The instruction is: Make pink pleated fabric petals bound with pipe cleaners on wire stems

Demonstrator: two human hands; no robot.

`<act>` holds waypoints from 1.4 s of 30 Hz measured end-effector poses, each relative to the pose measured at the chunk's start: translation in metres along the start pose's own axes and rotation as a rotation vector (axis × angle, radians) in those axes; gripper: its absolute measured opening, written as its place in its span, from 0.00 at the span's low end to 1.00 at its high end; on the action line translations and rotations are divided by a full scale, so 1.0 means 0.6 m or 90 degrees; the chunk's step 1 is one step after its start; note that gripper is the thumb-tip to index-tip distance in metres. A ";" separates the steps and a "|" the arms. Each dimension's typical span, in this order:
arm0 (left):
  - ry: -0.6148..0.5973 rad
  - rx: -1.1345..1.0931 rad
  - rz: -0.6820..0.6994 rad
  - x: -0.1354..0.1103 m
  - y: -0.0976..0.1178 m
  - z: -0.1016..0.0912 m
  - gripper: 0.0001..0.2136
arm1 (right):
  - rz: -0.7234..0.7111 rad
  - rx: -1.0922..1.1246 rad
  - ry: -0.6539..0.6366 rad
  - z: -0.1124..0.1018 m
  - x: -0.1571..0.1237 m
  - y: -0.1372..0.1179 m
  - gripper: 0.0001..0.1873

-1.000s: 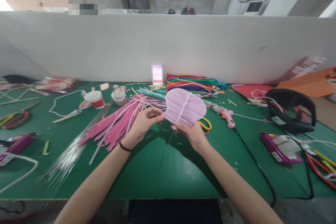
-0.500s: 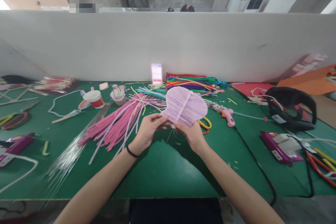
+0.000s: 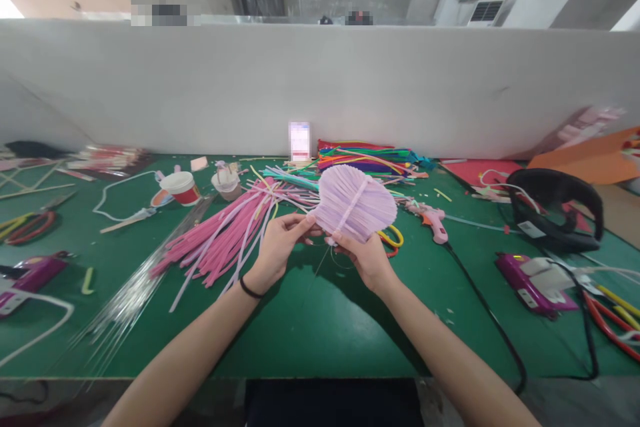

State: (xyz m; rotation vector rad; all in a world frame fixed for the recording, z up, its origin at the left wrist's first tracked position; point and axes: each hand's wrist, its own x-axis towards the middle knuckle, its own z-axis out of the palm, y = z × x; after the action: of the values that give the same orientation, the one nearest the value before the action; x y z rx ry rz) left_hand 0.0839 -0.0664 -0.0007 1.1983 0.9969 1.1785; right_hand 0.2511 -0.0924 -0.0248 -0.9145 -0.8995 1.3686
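Observation:
Between my two hands is a lilac fan-shaped piece (image 3: 363, 203) made of pipe cleaners laid side by side, with one strip across its middle. My left hand (image 3: 281, 245) pinches its lower left corner between thumb and fingers. At the lower edge my right hand (image 3: 367, 259) grips it, thumb on top, the other fingers mostly hidden beneath. A thin wire (image 3: 323, 261) hangs down from the bottom of the piece between the hands. Left of it lies a bundle of pink pipe cleaners (image 3: 220, 237) with some lilac ones.
Multicoloured pipe cleaners (image 3: 365, 157) lie at the back beside an upright phone (image 3: 300, 141). A pink glue gun (image 3: 436, 223) with a black cord lies right. Loose wires (image 3: 127, 293), a paper cup (image 3: 180, 188), scissors (image 3: 37, 223), purple power strips (image 3: 533, 283) and a black headband-like device (image 3: 555, 207) surround the work area.
The lilac piece has shifted very slightly to the right in view, and my left fingers have edged a little along its corner. Both hands keep their hold.

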 end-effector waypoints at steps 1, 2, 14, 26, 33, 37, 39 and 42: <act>0.006 0.006 0.005 0.001 -0.001 -0.001 0.14 | -0.001 0.000 -0.006 0.000 0.000 0.000 0.24; 0.013 0.010 0.009 0.002 -0.002 -0.001 0.14 | -0.001 0.001 -0.011 -0.001 0.000 -0.001 0.24; 0.012 -0.036 0.022 0.001 -0.004 -0.001 0.13 | 0.016 0.009 -0.025 0.000 0.000 -0.003 0.22; -0.034 0.042 0.255 0.001 0.001 -0.003 0.28 | 0.336 0.401 -0.224 -0.024 -0.004 -0.004 0.10; -0.026 0.572 0.560 0.012 0.028 -0.046 0.06 | 0.410 0.363 -0.339 -0.047 0.008 -0.019 0.30; 0.042 0.498 0.382 0.015 0.013 -0.044 0.09 | 0.300 0.305 -0.273 -0.065 0.019 -0.056 0.44; 0.042 0.460 0.306 0.015 0.004 -0.036 0.11 | 0.222 0.279 -0.194 -0.071 0.022 -0.068 0.36; 0.005 0.415 0.255 0.016 -0.004 -0.026 0.13 | 0.100 0.206 -0.080 -0.072 0.024 -0.074 0.20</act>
State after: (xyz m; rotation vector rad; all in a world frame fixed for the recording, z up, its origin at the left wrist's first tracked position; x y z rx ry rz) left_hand 0.0704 -0.0544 -0.0047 1.9792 1.2317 1.1941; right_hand 0.3084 -0.0781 -0.0007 -0.6660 -0.6815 1.6647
